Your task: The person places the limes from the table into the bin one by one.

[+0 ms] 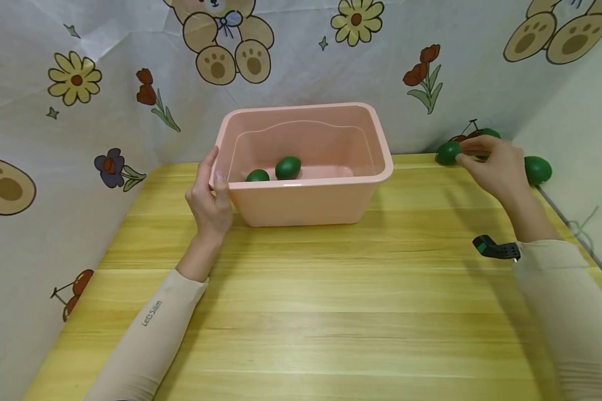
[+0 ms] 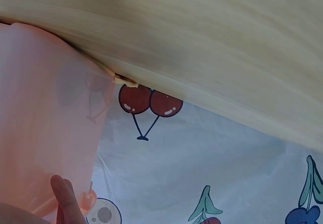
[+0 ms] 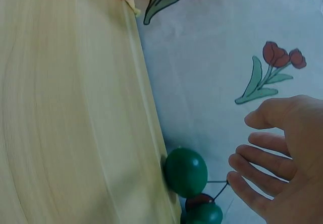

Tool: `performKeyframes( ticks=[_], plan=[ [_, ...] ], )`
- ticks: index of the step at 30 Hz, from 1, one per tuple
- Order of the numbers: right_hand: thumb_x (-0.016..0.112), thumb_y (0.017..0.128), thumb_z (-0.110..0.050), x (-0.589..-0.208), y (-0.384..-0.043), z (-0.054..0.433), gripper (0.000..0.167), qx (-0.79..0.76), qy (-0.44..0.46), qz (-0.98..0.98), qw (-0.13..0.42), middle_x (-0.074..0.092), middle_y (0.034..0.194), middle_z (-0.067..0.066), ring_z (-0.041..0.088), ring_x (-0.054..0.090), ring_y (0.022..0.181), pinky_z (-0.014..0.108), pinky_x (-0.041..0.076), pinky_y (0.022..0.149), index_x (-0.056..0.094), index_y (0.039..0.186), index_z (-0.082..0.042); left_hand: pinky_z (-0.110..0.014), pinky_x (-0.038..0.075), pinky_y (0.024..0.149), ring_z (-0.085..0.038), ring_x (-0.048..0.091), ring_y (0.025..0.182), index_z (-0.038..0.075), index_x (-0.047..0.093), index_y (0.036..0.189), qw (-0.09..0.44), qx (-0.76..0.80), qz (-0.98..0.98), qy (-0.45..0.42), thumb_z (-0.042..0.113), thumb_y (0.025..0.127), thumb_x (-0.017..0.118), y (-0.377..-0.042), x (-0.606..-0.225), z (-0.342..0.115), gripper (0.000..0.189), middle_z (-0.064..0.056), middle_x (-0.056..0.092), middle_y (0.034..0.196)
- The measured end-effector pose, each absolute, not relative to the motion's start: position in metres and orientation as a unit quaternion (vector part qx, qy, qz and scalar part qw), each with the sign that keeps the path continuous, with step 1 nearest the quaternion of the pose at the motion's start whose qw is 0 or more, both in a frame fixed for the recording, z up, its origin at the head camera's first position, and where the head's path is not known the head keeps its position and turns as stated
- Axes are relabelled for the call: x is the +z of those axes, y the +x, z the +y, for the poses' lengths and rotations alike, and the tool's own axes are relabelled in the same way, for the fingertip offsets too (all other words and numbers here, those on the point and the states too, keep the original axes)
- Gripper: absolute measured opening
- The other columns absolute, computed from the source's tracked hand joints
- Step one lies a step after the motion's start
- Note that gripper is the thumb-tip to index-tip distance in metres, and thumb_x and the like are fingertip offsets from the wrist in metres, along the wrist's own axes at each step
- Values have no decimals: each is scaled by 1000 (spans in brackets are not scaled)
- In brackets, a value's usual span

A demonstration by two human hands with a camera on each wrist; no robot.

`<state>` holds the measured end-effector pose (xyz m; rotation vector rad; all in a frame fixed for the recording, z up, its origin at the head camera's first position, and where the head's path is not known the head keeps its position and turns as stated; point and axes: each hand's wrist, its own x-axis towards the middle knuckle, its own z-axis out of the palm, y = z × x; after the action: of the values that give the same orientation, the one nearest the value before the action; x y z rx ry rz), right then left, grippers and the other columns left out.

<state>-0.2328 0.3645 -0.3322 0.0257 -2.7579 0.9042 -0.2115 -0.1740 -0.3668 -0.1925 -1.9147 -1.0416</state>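
Observation:
My left hand [image 1: 209,203] grips the left end of a pink plastic bin [image 1: 301,205], thumb over the rim. In the left wrist view, fingers [image 2: 64,196] show against the outside of the bin [image 2: 55,103]. Inside the bin lie two smooth green egg-shaped fruits, one in the middle [image 1: 288,167] and one partly hidden by the front wall [image 1: 257,176]. My right hand [image 1: 499,167] hovers at the table's back right, among three more green fruits. Its fingers [image 3: 262,156] are spread and loosely bent, apart from the nearest fruit [image 3: 185,172] in the right wrist view.
A wooden table [image 1: 321,312] runs back to a hanging cloth [image 1: 301,67] printed with bears, flowers and cherries. At the right stands a pale wall [image 1: 587,150]. One green fruit [image 1: 538,170] sits by it, partly behind my right hand; another [image 1: 490,132] lies farther back.

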Motion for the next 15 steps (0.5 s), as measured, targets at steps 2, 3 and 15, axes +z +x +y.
performKeyframes(
  ticks=[2, 3, 15],
  plan=[
    [58, 105, -40, -335, -232, 374, 57, 316, 12, -940, 125, 66, 141, 21, 19, 63, 121, 61, 34, 117, 58, 147, -1, -54, 60, 80, -32, 77, 105, 11, 68, 140, 459, -425, -776, -79, 45, 95, 41, -212, -367, -174, 63, -7, 75, 131],
    [59, 104, -40, -336, -231, 379, 57, 318, 12, -940, 127, 66, 141, 20, 18, 62, 122, 65, 25, 121, 58, 147, -1, -54, 60, 82, -32, 77, 107, 10, 68, 141, 458, -425, -777, -81, 45, 95, 41, -212, -367, -173, 63, -8, 75, 132],
    [50, 105, -32, -344, -220, 433, 62, 286, -58, -949, 119, 50, 151, 36, -12, 52, 90, 64, -2, 127, 45, 154, 6, -56, 61, 83, -34, 77, 107, 10, 68, 141, 454, -429, -777, -79, 45, 95, 40, -212, -367, -173, 64, -9, 74, 132]
  ],
)
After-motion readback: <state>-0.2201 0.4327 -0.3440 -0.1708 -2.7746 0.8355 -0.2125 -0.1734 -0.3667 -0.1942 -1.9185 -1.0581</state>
